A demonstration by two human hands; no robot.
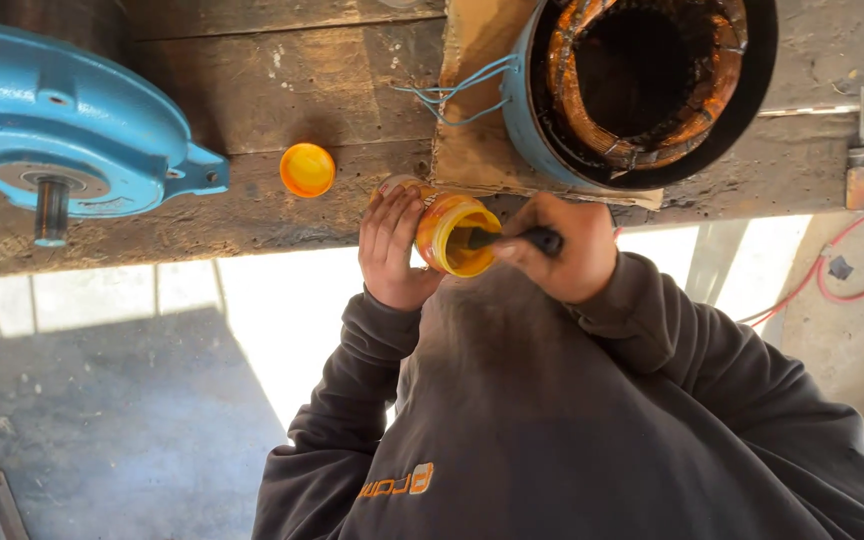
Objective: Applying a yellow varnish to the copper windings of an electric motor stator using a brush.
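Note:
My left hand [390, 250] grips a small open jar [455, 235] with yellow-orange liquid inside, tilted at the front edge of the wooden bench [252, 90]. My right hand [562, 250] holds a black-handled brush [527, 240] with its tip dipped into the jar's mouth. The jar's orange lid [307, 170] lies on the bench just left of my left hand. Just beyond my hands stands a blue motor housing [642, 85] with copper windings, its open end facing me.
A blue motor end cover with a steel shaft [62, 130] sits at the bench's left. Cardboard [472, 60] lies under the housing, with blue wires [452, 95] trailing from it. A metal tool [859, 165] and a red wire loop [852, 270] are at the right. Concrete floor lies below.

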